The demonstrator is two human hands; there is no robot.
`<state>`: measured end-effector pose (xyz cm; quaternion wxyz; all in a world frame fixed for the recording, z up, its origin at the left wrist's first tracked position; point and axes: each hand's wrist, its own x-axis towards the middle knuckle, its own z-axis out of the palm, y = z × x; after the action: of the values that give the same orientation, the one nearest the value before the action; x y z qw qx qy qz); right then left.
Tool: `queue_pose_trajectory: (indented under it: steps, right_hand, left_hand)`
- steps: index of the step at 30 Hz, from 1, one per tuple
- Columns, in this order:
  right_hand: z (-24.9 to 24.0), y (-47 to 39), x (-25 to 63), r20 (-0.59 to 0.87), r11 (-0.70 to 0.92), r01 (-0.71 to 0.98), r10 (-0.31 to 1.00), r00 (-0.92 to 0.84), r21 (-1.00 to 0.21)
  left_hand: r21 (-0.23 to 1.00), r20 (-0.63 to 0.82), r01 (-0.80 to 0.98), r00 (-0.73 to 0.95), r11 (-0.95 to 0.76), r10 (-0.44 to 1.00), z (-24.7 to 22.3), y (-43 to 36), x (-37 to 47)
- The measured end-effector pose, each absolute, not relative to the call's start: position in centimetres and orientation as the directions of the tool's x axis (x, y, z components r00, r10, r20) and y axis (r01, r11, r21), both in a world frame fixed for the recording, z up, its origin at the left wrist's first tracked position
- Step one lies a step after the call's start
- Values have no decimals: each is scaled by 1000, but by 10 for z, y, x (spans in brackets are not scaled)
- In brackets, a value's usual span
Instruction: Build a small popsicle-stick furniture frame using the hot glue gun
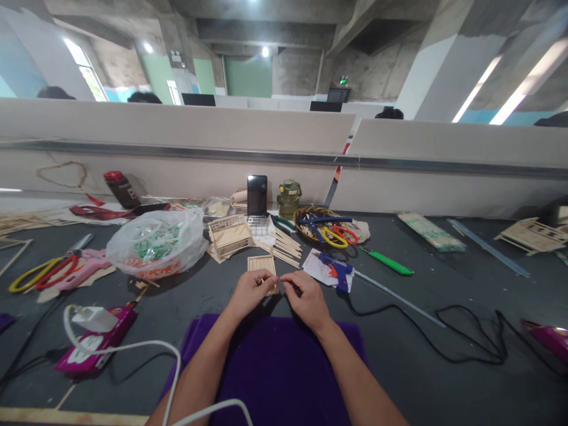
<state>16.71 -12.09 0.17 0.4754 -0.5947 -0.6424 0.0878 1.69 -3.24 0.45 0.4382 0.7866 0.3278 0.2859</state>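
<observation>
My left hand [251,291] and my right hand [306,296] meet over the near edge of a small flat panel of glued wooden sticks [261,264] on the dark table. Both pinch a thin wooden stick [276,278] between their fingertips, held across the panel's near edge. A small house frame built of sticks [229,235] stands just beyond the panel, with a loose pile of sticks [286,247] to its right. A blue glue gun [336,270] lies on a paper to the right of my right hand.
A purple cloth [275,367] lies under my forearms. At the left sit a plastic bag [155,244], yellow-and-red scissors [38,275] and a pink power strip [95,343] with a white cable. Further back stand a phone [257,195], a basket of scissors [326,228] and a green knife [390,263].
</observation>
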Motion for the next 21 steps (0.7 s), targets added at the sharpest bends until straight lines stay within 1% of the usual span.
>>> queue_pose_trajectory:
  steps: [21]
  right_hand:
    - [1,-121,168,507,274,690,848,155,-670]
  left_hand:
    - [874,157,273,622,-401,767,5,-33,17]
